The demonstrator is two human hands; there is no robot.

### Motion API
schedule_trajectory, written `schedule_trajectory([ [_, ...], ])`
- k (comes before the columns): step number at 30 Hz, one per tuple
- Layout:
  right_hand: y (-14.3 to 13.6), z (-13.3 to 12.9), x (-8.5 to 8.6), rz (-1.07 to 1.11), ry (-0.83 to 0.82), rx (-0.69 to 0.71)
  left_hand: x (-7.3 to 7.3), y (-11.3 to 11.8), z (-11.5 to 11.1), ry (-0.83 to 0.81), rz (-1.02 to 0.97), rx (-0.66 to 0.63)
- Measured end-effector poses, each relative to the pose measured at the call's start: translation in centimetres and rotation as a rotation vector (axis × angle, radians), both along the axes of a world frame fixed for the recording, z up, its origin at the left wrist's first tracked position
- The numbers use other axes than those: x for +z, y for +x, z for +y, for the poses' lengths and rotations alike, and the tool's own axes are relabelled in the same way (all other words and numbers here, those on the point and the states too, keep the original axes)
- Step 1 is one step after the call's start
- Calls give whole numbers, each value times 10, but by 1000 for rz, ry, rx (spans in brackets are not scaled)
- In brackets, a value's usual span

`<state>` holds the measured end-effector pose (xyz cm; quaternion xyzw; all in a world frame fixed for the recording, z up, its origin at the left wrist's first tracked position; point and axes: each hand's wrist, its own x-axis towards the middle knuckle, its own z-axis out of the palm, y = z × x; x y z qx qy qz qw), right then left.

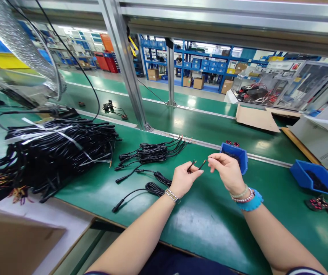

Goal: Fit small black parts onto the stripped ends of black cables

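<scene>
My left hand point(182, 179) is closed around black cables, whose stripped ends point(204, 163) stick out past the thumb and fingers. Thumb and fingertips of my right hand point(225, 170) pinch together right beside those ends; what they hold is too small to make out. Two coiled black cables point(154, 188) with round connectors lie by my left wrist, partly hidden behind it. Farther back rests a group of folded black cables point(152, 152), their bare copper ends pointing right. A blue bin point(243, 162) with small black parts stands just behind my right hand.
A big tied bundle of black cables point(60, 152) covers the bench's left side. At right are another blue bin point(321, 187) and coils of thin red-and-black wire point(318, 203). A metal post point(126, 65) rises from the bench; a cardboard sheet point(257, 118) lies beyond.
</scene>
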<state>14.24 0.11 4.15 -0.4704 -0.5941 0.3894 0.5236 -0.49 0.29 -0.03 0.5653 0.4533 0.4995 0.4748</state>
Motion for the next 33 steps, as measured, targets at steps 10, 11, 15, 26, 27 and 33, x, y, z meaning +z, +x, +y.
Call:
schedule_trajectory([
  [10, 0, 1, -4, -97, -70, 15, 0, 0, 0, -1, -10, 22],
  [11, -1, 0, -5, -107, -90, 27, 0, 0, 0, -2, -14, 21],
  [15, -6, -1, -8, -105, -117, 40, 1, 0, -1, -1, -37, 11],
  [26, 1, 0, 2, -16, -21, -43, 1, 1, -1, 1, -34, -3],
  [27, 1, 0, 2, -22, -26, -38, 1, 1, -1, 1, -28, -4],
  [33, 4, 1, 4, -83, -75, 4, -1, 0, -1, 0, -13, -10],
])
